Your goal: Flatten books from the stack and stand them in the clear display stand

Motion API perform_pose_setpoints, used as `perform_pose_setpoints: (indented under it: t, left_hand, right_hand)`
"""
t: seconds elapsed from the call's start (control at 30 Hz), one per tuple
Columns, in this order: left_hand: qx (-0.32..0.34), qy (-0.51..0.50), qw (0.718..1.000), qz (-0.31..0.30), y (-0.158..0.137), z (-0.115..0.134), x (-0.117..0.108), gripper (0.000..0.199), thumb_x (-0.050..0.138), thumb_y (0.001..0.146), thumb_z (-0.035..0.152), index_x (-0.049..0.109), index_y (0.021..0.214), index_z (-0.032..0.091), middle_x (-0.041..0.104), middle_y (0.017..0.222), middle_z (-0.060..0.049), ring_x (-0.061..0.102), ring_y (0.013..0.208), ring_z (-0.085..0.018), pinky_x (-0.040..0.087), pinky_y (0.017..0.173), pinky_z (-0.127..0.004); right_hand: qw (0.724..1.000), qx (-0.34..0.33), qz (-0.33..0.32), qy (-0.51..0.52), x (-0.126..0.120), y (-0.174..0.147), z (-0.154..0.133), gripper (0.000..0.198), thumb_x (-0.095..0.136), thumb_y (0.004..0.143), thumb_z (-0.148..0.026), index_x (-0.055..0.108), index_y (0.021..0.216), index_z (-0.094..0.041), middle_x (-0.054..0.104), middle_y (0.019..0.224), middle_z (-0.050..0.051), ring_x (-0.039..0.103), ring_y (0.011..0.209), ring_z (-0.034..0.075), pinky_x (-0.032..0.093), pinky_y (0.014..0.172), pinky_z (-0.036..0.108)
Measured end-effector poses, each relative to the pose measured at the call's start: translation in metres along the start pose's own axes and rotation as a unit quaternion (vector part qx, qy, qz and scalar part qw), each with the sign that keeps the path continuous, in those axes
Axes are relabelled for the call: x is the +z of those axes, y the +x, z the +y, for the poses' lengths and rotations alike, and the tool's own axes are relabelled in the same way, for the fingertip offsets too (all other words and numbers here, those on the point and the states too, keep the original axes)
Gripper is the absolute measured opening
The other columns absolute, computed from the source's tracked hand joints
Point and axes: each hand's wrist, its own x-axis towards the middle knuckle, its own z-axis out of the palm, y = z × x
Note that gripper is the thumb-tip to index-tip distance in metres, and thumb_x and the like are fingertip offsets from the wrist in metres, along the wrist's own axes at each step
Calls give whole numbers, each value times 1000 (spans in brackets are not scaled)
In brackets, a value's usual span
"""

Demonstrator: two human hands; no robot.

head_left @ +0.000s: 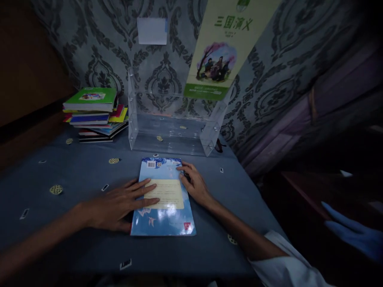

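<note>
A light blue book (163,223) lies closed on the table, its back cover facing up with a cream text panel, a barcode and small white birds. My left hand (128,199) rests across its left side with fingers spread over the panel, while the thumb stays low by the left edge. At the upper right edge of the book is my right hand (194,183), its fingertips touching the cover near the corner and its fingers apart. Part of the right hand's underside is hidden.
Beyond the book stands a clear acrylic rack (169,147), with a green and cream Chinese-titled box or board (221,59) on it. A stack of books (95,115) is at the back left. Patterned wallpaper (101,67) backs the blue tablecloth (89,251). Something blue (356,231) shows at the right.
</note>
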Motion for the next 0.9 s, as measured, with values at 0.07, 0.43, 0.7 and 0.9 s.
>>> perform_pose_setpoints:
  t: [0.07,0.43,0.7,0.9]
  left_hand:
    - [-5,3,1000,-14,-7,2,-8,85,64,93,44,11,160,42,14,168,-2,16,153,-36,27,121,-59]
    - [-173,22,979,104,21,-38,2,61,34,103,56,41,153,21,36,161,-7,37,147,-28,39,118,-45]
    - [-200,120,959,163,60,-38,12,56,30,104,45,50,145,12,47,154,-15,43,144,-29,39,118,-48]
    - [-166,113,962,185,74,-37,13,55,30,105,45,48,146,14,47,153,-16,45,142,-32,43,114,-51]
  right_hand:
    - [1000,-1,-9,0,1,0,-2,28,48,97,-28,64,118,-19,56,133,17,50,134,30,47,106,49]
    - [999,2,-21,-27,1,-6,-10,32,47,98,-26,62,126,-21,52,142,15,50,135,30,46,108,50]
    - [999,8,-31,-18,-2,-5,-14,35,47,98,-25,62,128,-19,52,143,16,51,135,30,46,109,48]
    - [999,9,-29,-21,-4,-5,-18,36,46,98,-25,62,130,-19,51,145,17,53,133,32,49,106,51]
